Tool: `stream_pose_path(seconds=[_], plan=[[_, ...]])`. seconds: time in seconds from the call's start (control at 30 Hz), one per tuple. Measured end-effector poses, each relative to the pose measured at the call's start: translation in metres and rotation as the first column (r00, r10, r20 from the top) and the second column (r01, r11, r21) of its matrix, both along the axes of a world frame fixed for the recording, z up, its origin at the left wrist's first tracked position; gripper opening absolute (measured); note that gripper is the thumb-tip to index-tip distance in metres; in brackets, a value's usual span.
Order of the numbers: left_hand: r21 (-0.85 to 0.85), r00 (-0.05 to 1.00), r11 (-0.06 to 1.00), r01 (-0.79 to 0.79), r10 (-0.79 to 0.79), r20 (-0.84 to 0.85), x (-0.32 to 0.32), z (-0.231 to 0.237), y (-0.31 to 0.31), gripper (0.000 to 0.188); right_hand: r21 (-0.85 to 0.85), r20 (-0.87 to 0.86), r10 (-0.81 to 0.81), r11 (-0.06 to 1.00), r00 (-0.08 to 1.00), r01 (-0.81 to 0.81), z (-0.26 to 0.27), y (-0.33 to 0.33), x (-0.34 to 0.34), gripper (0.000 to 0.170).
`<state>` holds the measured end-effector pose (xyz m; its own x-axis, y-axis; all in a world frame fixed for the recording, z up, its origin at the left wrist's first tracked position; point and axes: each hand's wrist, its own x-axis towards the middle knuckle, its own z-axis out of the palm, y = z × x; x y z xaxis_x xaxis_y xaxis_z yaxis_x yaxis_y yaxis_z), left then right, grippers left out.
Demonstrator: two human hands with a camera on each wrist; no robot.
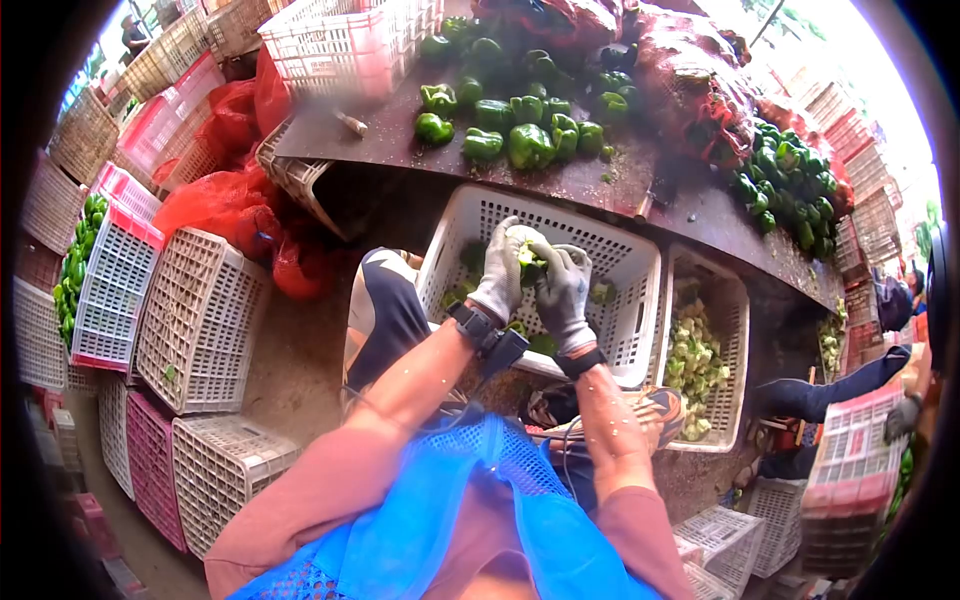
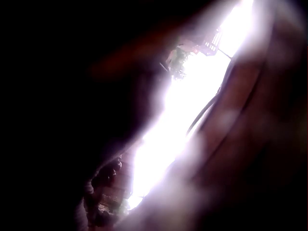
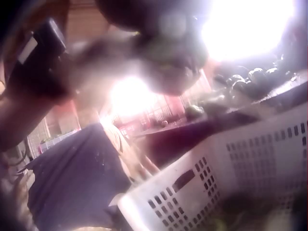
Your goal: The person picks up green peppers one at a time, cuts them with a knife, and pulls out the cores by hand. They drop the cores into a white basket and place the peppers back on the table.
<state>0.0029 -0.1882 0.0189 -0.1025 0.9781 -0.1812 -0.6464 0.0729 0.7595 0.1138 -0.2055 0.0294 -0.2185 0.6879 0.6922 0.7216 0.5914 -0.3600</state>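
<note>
In the head view my gloved left hand (image 1: 499, 272) grips a green bell pepper (image 1: 527, 258), with pale inner flesh showing at its top. My gloved right hand (image 1: 566, 288) meets it from the other side, fingers curled against the pepper. Both hands are above a white plastic crate (image 1: 640, 300) in front of my lap, where some green pieces lie at the bottom. The right wrist view shows the crate's slotted wall (image 3: 178, 192), with the hands blurred above it. Darkness and glare fill the left wrist view, hiding the left hand's work.
Whole bell peppers (image 1: 530, 146) lie on the dark table (image 1: 400, 140) ahead, beside red mesh sacks (image 1: 690, 75). A second crate (image 1: 735, 390) at right holds pale green pepper cores (image 1: 695, 350). Stacked crates (image 1: 195, 320) stand left; another person's leg (image 1: 835, 385) reaches in from the right.
</note>
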Motion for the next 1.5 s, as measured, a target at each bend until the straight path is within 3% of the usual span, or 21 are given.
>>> stream_pose_path(seconds=[0.07,0.13,0.2,0.27,0.3,0.33,0.47,0.5,0.53,0.6,0.67,0.7,0.73,0.77,0.8,0.87,1.0,1.23,1.33,1.4,1.5], plan=[[-0.033,0.999,0.999,-0.007,0.008,0.033,0.003,-0.029,0.015,0.042,0.022,-0.032,-0.026,0.999,0.999,0.026,-0.012,0.004,-0.007,0.017],[0.619,0.883,0.781,-0.083,0.346,-0.318,0.019,-0.131,0.043,0.040,-0.086,-0.427,-0.141,0.990,0.893,0.114,-0.024,0.003,-0.020,0.017],[0.066,0.990,0.988,-0.138,0.135,0.046,0.038,-0.152,0.045,0.033,-0.177,-0.313,-0.280,0.956,0.908,0.234,-0.023,0.014,-0.022,0.020],[-0.031,0.952,0.986,0.164,-0.150,0.266,0.020,-0.162,0.050,0.031,-0.203,-0.155,-0.203,0.964,0.967,0.170,-0.028,0.014,-0.010,0.019],[0.013,0.958,0.998,0.066,-0.060,-0.280,0.010,-0.042,-0.001,0.033,-0.554,-0.439,-0.278,0.832,0.855,-0.014,-0.026,0.015,0.000,0.022],[-0.050,0.943,0.995,0.087,-0.098,-0.317,0.009,-0.055,0.017,0.041,-0.636,-0.672,-0.362,0.730,0.645,-0.253,-0.010,0.010,0.013,0.029],[-0.010,0.293,0.955,0.298,-0.101,-0.951,0.010,-0.125,0.054,0.064,-0.298,-0.733,-0.303,0.948,0.609,0.114,-0.019,0.009,0.101,0.033],[-0.135,0.238,0.940,0.312,-0.215,-0.947,0.006,-0.100,0.045,0.065,-0.225,-0.645,-0.405,0.911,0.647,0.346,-0.019,0.007,0.130,0.030],[-0.261,0.180,0.911,0.321,-0.329,-0.927,0.001,-0.073,0.038,0.066,-0.432,-0.605,-0.671,0.729,0.430,0.531,-0.015,0.002,0.155,0.033],[-0.085,0.286,0.983,0.162,-0.129,-0.950,-0.007,-0.102,0.053,0.063,-0.611,-0.564,-0.808,0.546,0.169,0.573,-0.050,-0.003,0.219,0.068],[-0.086,0.619,0.995,0.055,-0.102,-0.779,-0.015,-0.119,0.069,0.057,-0.699,-0.543,-0.839,0.436,-0.024,0.567,-0.043,0.020,0.196,0.070],[-0.117,0.678,0.993,0.026,-0.104,-0.728,-0.018,-0.154,0.084,0.051,-0.571,-0.534,-0.805,0.569,0.259,0.591,-0.027,0.029,0.165,0.080],[-0.113,0.681,0.993,0.024,-0.100,-0.725,-0.025,-0.148,0.085,0.051,-0.450,-0.753,-0.516,0.857,0.408,0.252,-0.052,0.059,0.161,0.081],[-0.154,0.751,0.986,0.058,-0.145,-0.644,-0.032,-0.132,0.080,0.049,-0.507,-0.407,-0.520,0.813,0.751,0.288,-0.042,0.078,0.138,0.076],[-0.194,0.811,0.976,0.097,-0.190,-0.553,-0.036,-0.117,0.075,0.046,-0.591,-0.212,-0.546,0.732,0.811,0.338,0.033,0.082,0.066,0.069],[-0.246,0.904,0.965,0.096,-0.188,-0.384,-0.038,-0.104,0.075,0.041,-0.366,-0.118,-0.260,0.908,0.958,0.202,-0.008,0.152,0.029,0.071],[-0.382,0.980,0.919,0.097,-0.156,-0.127,-0.045,-0.084,0.074,0.037,-0.366,0.397,-0.344,0.791,0.851,0.491,-0.025,0.244,-0.047,0.079],[-0.341,0.983,0.932,0.125,-0.163,-0.085,-0.043,-0.071,0.074,0.037,-0.528,0.500,-0.372,0.585,0.782,0.616,-0.022,0.303,-0.079,0.083],[-0.365,0.989,0.922,0.129,-0.146,-0.018,-0.050,-0.076,0.073,0.039,-0.714,-0.117,-0.390,0.673,0.913,0.195,-0.060,0.321,-0.037,0.076],[-0.375,0.990,0.919,0.120,-0.140,-0.027,-0.054,-0.080,0.076,0.054,-0.686,-0.710,-0.470,0.627,0.524,-0.368,-0.055,0.298,-0.024,0.064],[-0.305,0.994,0.946,0.109,-0.103,0.036,-0.048,-0.075,0.077,0.064,-0.126,-0.965,-0.259,0.311,0.043,-0.942,-0.052,0.235,0.013,0.045]])
